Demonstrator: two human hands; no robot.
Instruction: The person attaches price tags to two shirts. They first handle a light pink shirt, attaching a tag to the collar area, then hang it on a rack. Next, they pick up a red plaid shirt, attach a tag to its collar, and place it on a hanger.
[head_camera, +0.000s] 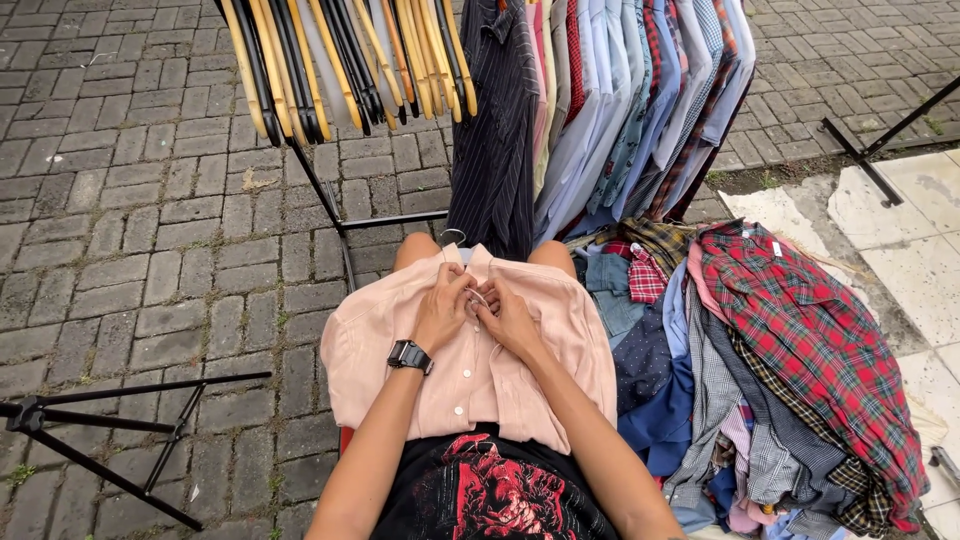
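Both hands curled together, left hand (443, 308) and right hand (508, 318) pinching the pink shirt (470, 350) placket on lap

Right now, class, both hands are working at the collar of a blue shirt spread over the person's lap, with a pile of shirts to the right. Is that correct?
Not quite. The head view shows the shirt is pale pink, not blue. The rest holds: the left hand and right hand meet near its collar, and the pile of shirts lies to the right.
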